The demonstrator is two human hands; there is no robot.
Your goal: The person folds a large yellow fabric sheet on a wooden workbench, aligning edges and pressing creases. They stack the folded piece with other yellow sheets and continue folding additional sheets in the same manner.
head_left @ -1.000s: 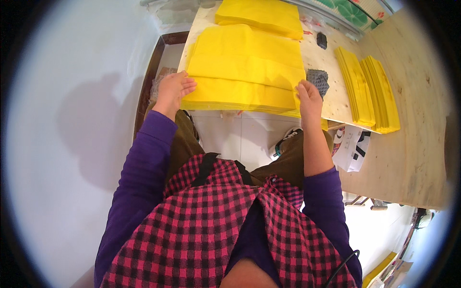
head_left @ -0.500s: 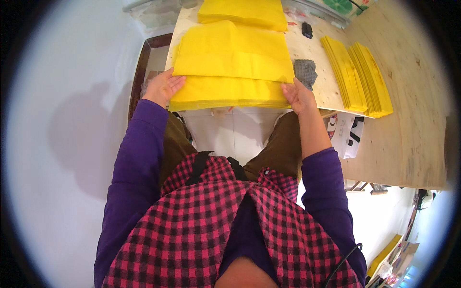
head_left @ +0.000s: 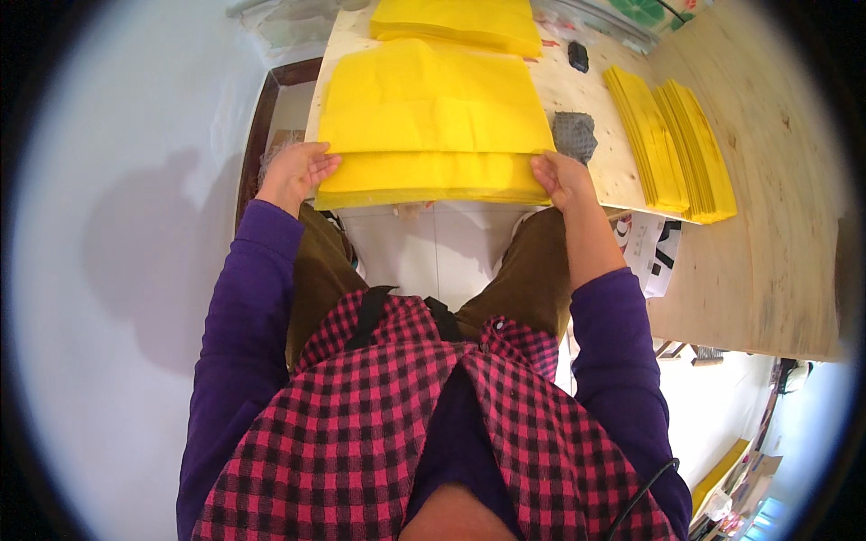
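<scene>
A yellow cloth sheet [head_left: 437, 113] lies over a stack of similar yellow sheets [head_left: 433, 180] at the table's near edge. Its near edge runs straight across, a little short of the stack's front, so a band of the layers below shows. At the left corner of that edge, my left hand [head_left: 296, 174] pinches the cloth between thumb and fingers. My right hand [head_left: 566, 178] grips the opposite corner the same way, fingertips partly hidden by the hand.
Behind lies another yellow stack [head_left: 456, 25]. Two narrow folded yellow piles [head_left: 648, 140] sit on the right of the wooden table [head_left: 622, 180]. A grey patterned cloth [head_left: 575, 135] and a small black object [head_left: 577, 57] lie between. A wooden panel [head_left: 749, 270] rises at right, a white wall [head_left: 135, 117] at left.
The sheet's near edge has come slightly toward me and lies straighter and flatter. My left hand has shifted a little outward and down; the right has moved slightly.
</scene>
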